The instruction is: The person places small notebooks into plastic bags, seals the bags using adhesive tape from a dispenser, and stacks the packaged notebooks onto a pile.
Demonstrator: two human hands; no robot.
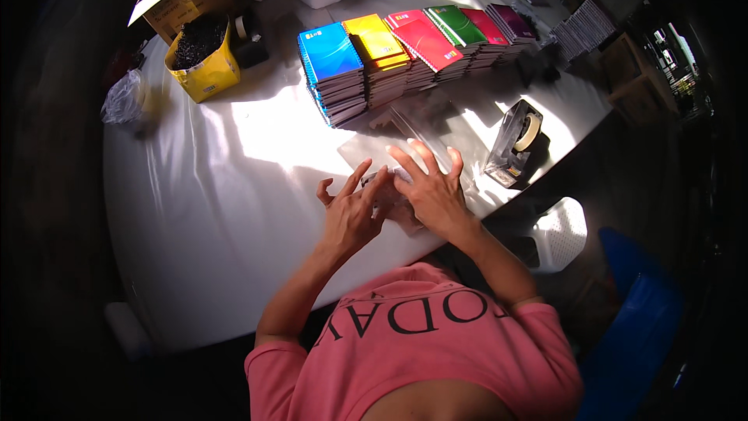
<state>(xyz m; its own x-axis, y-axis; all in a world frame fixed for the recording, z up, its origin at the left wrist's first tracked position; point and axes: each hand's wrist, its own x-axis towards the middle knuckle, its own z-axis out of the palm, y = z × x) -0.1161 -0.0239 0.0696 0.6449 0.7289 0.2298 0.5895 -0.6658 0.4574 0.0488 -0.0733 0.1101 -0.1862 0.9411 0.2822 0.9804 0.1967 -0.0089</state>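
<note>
My left hand (352, 210) and my right hand (435, 193) are close together near the table's front edge, over a crumpled piece of clear plastic (405, 212). The fingers of both hands are spread and bent, with the right thumb next to the left index finger. Part of the plastic is hidden under the hands. A larger clear plastic sheet or bag (413, 126) lies flat just beyond my fingertips and catches the light.
Stacks of spiral notebooks in blue (331, 51), yellow (378, 40), red (425, 39), green (456, 25) and purple (510, 22) stand behind. A tape dispenser (506, 148) is at right. A yellow container (210, 78) of black pieces and a cardboard box (183, 8) are at far left.
</note>
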